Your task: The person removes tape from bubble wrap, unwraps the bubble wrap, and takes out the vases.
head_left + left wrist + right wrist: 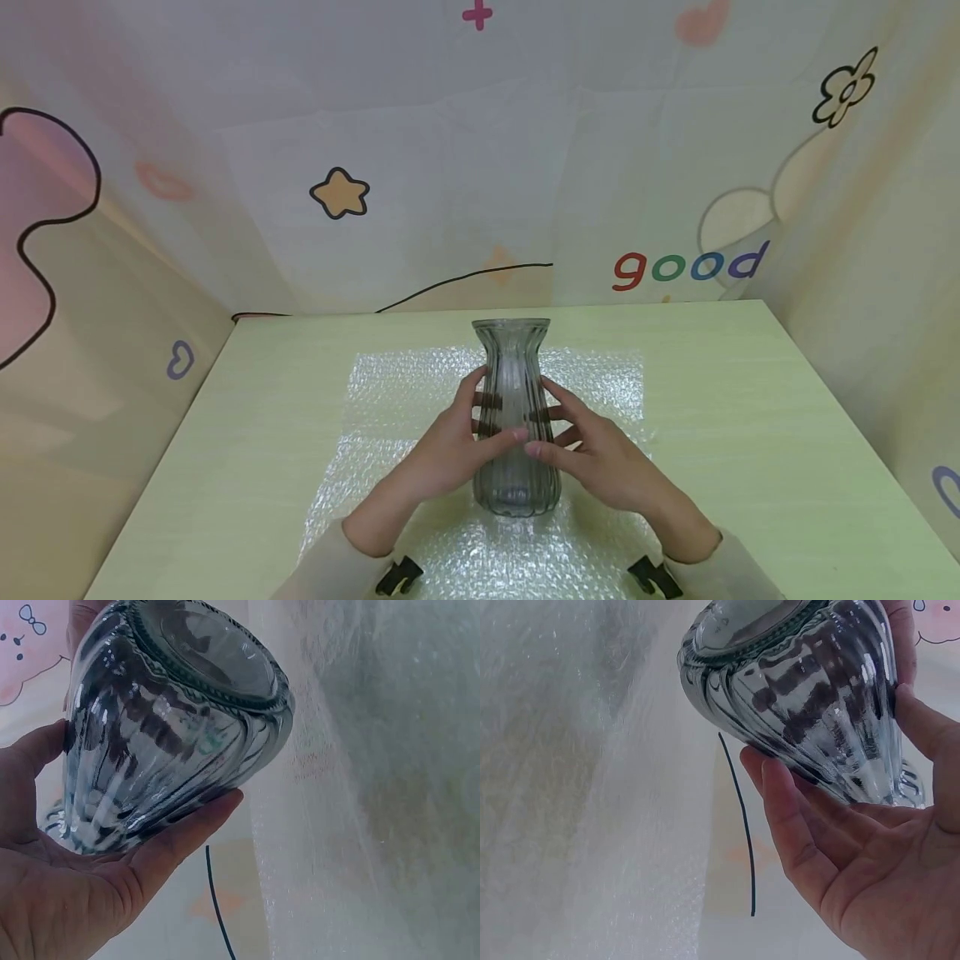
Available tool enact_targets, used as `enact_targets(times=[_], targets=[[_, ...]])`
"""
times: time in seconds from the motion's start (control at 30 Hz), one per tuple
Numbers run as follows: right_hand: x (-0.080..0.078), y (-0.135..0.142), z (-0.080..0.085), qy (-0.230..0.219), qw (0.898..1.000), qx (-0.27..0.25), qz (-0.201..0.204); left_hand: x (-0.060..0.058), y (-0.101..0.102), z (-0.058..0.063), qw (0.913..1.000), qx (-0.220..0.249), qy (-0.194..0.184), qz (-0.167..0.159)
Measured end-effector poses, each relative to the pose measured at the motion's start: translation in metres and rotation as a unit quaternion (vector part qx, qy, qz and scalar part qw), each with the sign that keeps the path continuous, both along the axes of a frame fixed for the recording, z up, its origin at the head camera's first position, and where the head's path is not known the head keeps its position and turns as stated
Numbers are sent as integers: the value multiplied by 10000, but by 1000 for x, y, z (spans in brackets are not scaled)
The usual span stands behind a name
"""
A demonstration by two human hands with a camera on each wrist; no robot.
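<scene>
A ribbed, grey-tinted glass vase [514,358] with a flared rim stands upright between both hands, over a sheet of bubble wrap [480,575]. My left hand [450,450] grips its left side, thumb across the front and fingers reaching behind. On the other side my right hand [603,458] holds it the same way, the two thumb tips close together. Both wrist views show the underside of the vase [172,742], [802,697], so its base is raised off the wrap. In the right wrist view, fingers [802,817] curve round the glass.
The bubble wrap lies spread over the middle of a pale green table [750,433]. A printed cloth backdrop [480,167] rises along the back and both sides. Black clips [399,576] sit at the sleeve cuffs.
</scene>
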State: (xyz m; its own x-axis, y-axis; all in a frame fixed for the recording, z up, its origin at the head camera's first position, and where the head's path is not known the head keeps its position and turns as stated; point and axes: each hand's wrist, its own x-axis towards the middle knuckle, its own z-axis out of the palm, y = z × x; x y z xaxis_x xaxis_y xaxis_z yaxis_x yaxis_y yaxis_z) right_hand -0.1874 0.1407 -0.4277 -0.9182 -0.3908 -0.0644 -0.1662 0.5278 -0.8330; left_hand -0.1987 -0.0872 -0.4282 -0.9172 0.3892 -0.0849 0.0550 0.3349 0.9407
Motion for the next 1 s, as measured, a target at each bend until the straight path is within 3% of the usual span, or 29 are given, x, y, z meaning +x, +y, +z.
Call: enact_targets(times=[0.43, 0.73, 1.0], targets=[[-5, 2, 0, 259, 9991, -326, 109, -4, 3, -1, 9988, 143, 444, 158], [-6, 3, -1, 568, 9971, -468, 210, -5, 6, 1, 9965, -145, 709, 424], [-7, 0, -1, 656, 9963, -561, 29, -4, 9, 3, 9946, -217, 831, 586]])
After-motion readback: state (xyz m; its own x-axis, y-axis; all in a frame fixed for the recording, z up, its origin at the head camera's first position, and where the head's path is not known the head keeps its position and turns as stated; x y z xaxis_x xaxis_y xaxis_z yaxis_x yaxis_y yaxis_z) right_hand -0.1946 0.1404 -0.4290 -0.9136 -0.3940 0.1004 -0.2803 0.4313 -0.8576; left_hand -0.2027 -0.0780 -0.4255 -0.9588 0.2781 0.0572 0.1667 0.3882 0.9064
